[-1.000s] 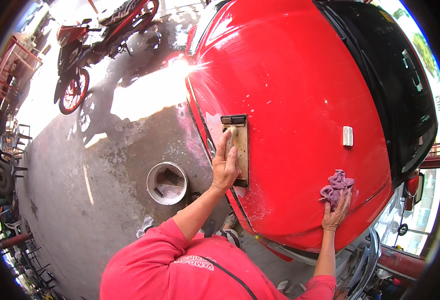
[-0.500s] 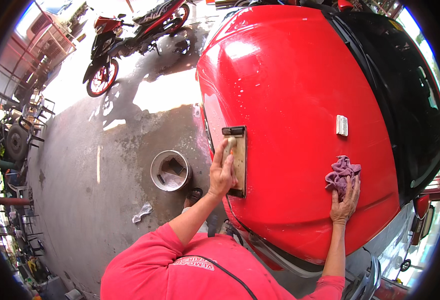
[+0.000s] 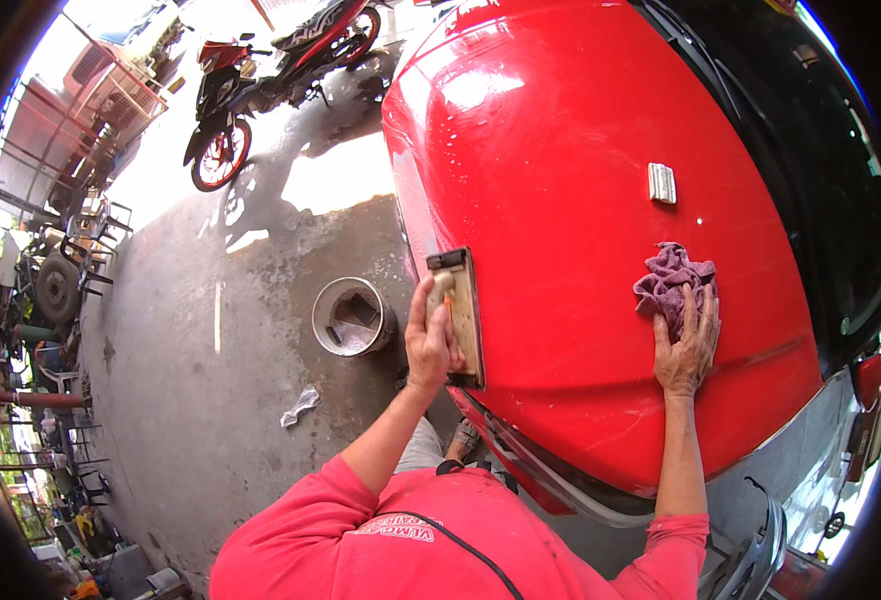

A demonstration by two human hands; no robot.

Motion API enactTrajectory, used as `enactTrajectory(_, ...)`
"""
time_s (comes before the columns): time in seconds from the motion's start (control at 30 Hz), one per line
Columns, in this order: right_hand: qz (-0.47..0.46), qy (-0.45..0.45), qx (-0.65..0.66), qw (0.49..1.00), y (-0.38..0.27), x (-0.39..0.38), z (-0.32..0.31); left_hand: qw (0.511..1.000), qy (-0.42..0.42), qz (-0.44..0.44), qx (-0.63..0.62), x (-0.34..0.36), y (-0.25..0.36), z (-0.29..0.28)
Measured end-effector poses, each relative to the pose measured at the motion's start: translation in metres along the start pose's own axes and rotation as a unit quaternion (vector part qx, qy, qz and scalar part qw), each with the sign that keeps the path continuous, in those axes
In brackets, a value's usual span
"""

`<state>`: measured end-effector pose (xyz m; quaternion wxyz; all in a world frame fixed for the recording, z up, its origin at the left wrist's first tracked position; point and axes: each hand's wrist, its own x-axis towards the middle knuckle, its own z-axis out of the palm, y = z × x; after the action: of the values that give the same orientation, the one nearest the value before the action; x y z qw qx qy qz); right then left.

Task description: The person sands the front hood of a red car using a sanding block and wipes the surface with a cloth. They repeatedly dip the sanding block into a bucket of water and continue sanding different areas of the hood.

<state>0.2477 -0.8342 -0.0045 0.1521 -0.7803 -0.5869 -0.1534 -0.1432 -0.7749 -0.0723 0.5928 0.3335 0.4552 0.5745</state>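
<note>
The left hand (image 3: pixel 430 340) curls closed around the pale knob of a sanding board (image 3: pixel 468 325), which lies lengthwise along the front edge of a red hood (image 3: pixel 570 190). The right hand (image 3: pixel 688 355) lies fairly flat, fingers loosely extended and slightly apart, on a crumpled purple cloth (image 3: pixel 674 272) farther up the hood.

At left, concrete floor (image 3: pixel 190 330) stretches from a motorcycle (image 3: pixel 260 95) down past a white rag (image 3: pixel 300 406) to a bucket (image 3: pixel 390 328), which stands near the hood's edge, left of the board. Red surface spans the gap between board and cloth. A small white block (image 3: pixel 662 184) sits just beyond the cloth; the dark windshield (image 3: pixel 810 130) bounds the hood at right.

The motorcycle's markings are too small to read; white lettering (image 3: pixel 405 527) crosses the chest of the pink shirt (image 3: pixel 360 555).
</note>
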Motion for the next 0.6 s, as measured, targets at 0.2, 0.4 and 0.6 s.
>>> enactTrajectory(0.2,-0.016,0.016,0.01,1.0,0.0,-0.004,0.005,0.997,0.075,0.015,-0.019,0.122,0.017,-0.042)
enactTrajectory(0.4,-0.039,0.025,-0.008,0.999,0.001,0.005,0.006,0.997,0.073,0.004,-0.032,0.116,0.004,-0.049)
enactTrajectory(0.6,-0.03,0.026,-0.017,0.999,0.002,-0.001,0.001,1.0,0.012,0.014,-0.007,-0.028,-0.029,-0.046)
